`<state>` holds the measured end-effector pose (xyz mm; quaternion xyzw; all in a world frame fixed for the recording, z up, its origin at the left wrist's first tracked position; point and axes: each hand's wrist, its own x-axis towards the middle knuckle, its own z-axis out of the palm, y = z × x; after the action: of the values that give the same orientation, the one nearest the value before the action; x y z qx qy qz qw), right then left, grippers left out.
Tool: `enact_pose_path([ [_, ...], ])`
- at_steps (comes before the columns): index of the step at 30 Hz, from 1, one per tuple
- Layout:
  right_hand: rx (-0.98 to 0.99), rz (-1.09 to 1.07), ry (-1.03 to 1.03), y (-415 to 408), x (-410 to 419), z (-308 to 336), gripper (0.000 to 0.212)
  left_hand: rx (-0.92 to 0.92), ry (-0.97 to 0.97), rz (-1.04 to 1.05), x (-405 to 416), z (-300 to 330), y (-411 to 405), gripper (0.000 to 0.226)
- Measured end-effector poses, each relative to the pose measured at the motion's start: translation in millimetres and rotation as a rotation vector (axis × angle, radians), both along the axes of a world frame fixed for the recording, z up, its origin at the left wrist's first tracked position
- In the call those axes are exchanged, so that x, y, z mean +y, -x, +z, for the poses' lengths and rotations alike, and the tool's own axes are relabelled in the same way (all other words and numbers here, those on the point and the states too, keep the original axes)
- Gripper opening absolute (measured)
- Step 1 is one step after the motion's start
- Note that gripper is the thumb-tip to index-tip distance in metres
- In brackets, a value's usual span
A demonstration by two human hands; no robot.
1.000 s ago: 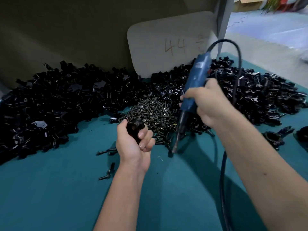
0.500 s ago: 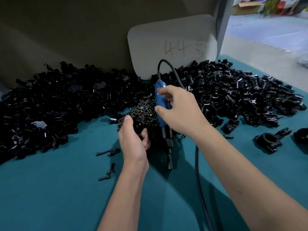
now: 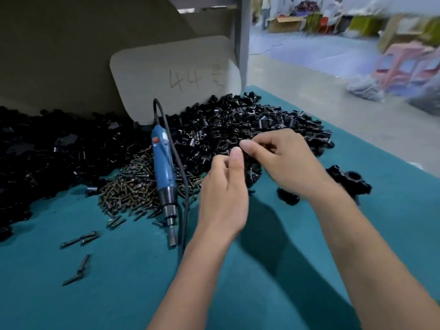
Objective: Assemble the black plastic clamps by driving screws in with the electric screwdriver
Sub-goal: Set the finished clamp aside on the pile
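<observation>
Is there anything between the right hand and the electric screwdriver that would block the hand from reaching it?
Yes. The left hand is raised between the right hand and the electric screwdriver, which lies on the screw pile. Its black cable also runs along the near side of the tool.

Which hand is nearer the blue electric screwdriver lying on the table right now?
Left. The left hand is just right of the blue electric screwdriver, not touching it. The right hand is farther right, over the black plastic clamp pile.
</observation>
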<state>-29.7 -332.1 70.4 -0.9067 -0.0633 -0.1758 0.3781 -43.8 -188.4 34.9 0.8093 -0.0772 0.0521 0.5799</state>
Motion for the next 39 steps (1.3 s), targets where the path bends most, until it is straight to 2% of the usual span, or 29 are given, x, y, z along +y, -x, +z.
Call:
enact_pose_path([
  [3, 0.167, -0.188, 0.165, 22, -67, -10, 0.057, 0.054, -0.075, -0.155, -54, -1, 1, 0.074],
  [6, 0.322, -0.293, 0.270, 39, -110, -22, 0.042, 0.116, -0.208, -0.235, -97, -11, 1, 0.070],
  [9, 0.242, -0.416, 0.227, 42, -128, -30, 0.010, 0.134, -0.197, -0.205, -131, -16, 7, 0.070],
  [12, 0.124, -0.495, 0.132, 37, -132, -32, 0.004, 0.176, -0.093, -0.168, -149, -19, 15, 0.069],
  [14, 0.073, -0.509, 0.099, 33, -130, -32, 0.011, 0.188, -0.038, -0.136, -152, -22, 16, 0.065],
  [19, -0.035, -0.447, 0.060, 22, -96, -32, 0.016, 0.105, -0.052, -0.040, -131, -26, 7, 0.042],
  [22, 0.050, -0.302, 0.093, 8, -65, -36, 0.023, 0.103, -0.065, 0.099, -106, -26, 0, 0.015],
  [27, 0.313, -0.030, 0.347, -13, -24, -49, 0.036, 0.085, -0.118, 0.288, -68, -29, -8, 0.023],
  [33, 0.260, -0.105, 0.347, -25, -15, -58, 0.013, 0.059, -0.216, 0.246, -46, -24, -15, 0.019],
  [36, 0.267, -0.118, 0.353, -30, -16, -64, 0.003, -0.045, -0.286, 0.173, -35, -18, -17, 0.014],
  [39, 0.280, -0.115, 0.354, -34, -15, -69, 0.007, -0.122, -0.302, 0.152, -22, -16, -19, 0.015],
])
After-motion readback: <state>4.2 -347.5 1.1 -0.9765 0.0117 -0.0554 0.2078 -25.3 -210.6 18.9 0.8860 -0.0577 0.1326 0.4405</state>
